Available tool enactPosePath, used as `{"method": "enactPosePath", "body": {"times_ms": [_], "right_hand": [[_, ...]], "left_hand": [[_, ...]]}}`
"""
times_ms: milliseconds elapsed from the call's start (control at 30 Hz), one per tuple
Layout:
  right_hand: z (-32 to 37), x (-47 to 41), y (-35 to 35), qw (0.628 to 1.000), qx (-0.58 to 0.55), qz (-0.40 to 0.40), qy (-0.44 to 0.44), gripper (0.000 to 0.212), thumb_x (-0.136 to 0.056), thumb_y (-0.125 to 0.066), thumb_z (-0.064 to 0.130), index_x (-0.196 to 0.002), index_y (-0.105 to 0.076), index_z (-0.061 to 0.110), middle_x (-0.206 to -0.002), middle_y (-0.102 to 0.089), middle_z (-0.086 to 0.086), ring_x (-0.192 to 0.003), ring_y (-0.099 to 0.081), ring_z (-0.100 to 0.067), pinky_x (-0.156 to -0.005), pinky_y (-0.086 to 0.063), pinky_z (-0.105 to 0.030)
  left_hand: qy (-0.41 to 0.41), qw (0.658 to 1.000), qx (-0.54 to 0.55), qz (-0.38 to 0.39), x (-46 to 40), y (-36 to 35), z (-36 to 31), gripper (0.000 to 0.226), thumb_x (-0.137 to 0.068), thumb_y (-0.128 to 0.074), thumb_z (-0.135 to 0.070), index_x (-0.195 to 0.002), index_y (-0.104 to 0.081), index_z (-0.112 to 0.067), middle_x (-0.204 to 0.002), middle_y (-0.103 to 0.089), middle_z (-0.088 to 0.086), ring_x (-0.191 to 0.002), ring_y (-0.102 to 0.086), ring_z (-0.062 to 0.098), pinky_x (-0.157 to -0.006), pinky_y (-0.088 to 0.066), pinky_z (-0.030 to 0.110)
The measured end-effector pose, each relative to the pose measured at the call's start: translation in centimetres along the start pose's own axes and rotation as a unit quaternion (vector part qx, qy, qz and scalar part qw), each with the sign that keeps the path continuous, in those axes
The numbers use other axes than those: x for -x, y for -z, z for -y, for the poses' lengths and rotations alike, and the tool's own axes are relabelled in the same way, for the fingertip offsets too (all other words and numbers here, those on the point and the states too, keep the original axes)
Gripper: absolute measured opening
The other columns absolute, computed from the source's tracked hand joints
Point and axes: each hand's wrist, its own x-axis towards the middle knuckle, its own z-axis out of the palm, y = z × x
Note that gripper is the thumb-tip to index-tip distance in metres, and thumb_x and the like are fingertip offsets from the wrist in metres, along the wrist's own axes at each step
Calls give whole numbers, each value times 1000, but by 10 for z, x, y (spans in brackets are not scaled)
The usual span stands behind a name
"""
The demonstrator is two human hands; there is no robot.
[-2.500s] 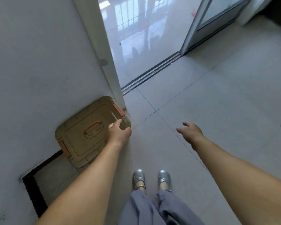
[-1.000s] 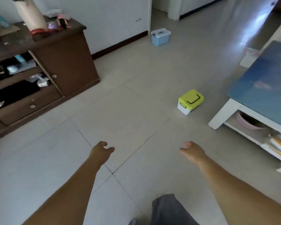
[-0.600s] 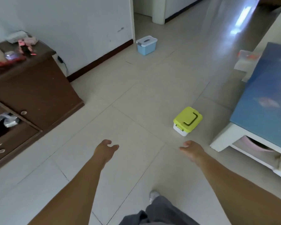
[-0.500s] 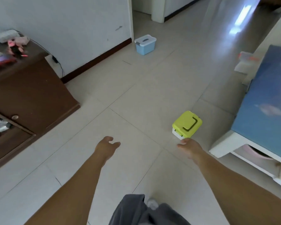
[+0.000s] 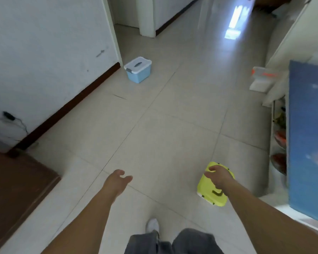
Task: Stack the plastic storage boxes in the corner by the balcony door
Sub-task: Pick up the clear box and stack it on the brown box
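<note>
Here the right hand [image 5: 219, 177] covers the yellow-lidded box [image 5: 207, 191], fingers curled on the lid, grip unclear; left hand [image 5: 117, 182] open, empty. Lifting by the lid alone risks a slip.

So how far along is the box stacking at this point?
Nothing stacked is in view. In hand: the right hand is over the lime-green lidded box on the floor, grip unclear. The left hand is empty. Left: the blue box sits by the wall.

- lidded box [image 5: 212, 187] on floor [image 5: 163, 125], right of feet, just left of table [image 5: 308, 143]
- right hand [image 5: 219, 177] over its lid
- second box [image 5: 138, 69] far ahead, near wall corner [image 5: 116, 43]
- left hand [image 5: 117, 181] over bare floor
- cabinet [image 5: 13, 187] at left
</note>
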Motion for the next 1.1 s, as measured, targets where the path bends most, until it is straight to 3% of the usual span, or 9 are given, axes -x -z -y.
{"method": "enactPosePath", "body": {"times_ms": [133,233,400,500,633,800,1000,1100], "right_hand": [[46,-61,25,999,-28,-28,-24,46,-86,-62,22,-129,-54,5,-97,-49,-7,-86,-46,-20,-55,-33,-22],[70,-114,48,998,-38,-26,-46,49,-87,-61,22,-131,-52,4,-99,-47,-6,-88,-44,-19,-55,-31,-20],[114,-235,109,993,-82,-30,-74,51,-88,-61,22,-133,-49,3,-107,-53,-11,-92,-46,-21,-76,-38,-26],[141,-281,152,989,-113,-17,-90,51,-87,-62,24,-133,-49,6,-101,-54,-11,-87,-51,-25,-74,-43,-31],[177,-356,224,983,-141,-45,-108,50,-88,-61,27,-134,-48,10,-129,-55,-17,-109,-56,-29,-92,-47,-39],[212,-446,298,976,-164,-53,-132,52,-89,-60,27,-136,-45,10,-132,-53,-17,-115,-55,-31,-101,-46,-43],[237,-561,393,965,-182,-99,-162,54,-90,-58,27,-138,-42,8,-139,-48,-16,-122,-51,-32,-102,-45,-43],[248,-604,443,956,-197,-103,-190,54,-90,-58,26,-139,-42,8,-139,-48,-16,-118,-52,-31,-95,-50,-41]], "left_hand": [[-35,997,-68,27,-76,-3,-100,50,-88,-61,-26,-132,-48,-9,-131,-56,18,-119,-55,32,-104,-41,39],[-59,993,-90,50,-127,-19,-172,50,-88,-61,-28,-133,-47,-11,-134,-54,16,-119,-56,31,-103,-42,38],[-80,989,-110,57,-218,-62,-296,51,-88,-61,-28,-134,-46,-11,-135,-54,16,-120,-55,31,-103,-42,38],[-63,989,-107,75,-247,-85,-359,50,-88,-61,-26,-133,-47,-9,-135,-53,16,-120,-55,32,-103,-42,39],[-78,983,-132,97,-299,-131,-459,50,-88,-61,-27,-133,-47,-9,-135,-53,16,-120,-56,30,-99,-41,35],[-89,968,-189,141,-359,-195,-566,54,-90,-58,-29,-137,-42,-8,-139,-50,17,-122,-52,31,-105,-42,39],[-114,949,-240,169,-445,-288,-704,52,-89,-58,-29,-135,-45,-7,-137,-51,16,-120,-54,31,-103,-44,40],[-125,938,-258,192,-469,-328,-780,50,-89,-59,-28,-133,-47,-8,-136,-52,15,-117,-56,30,-98,-44,37]]}}
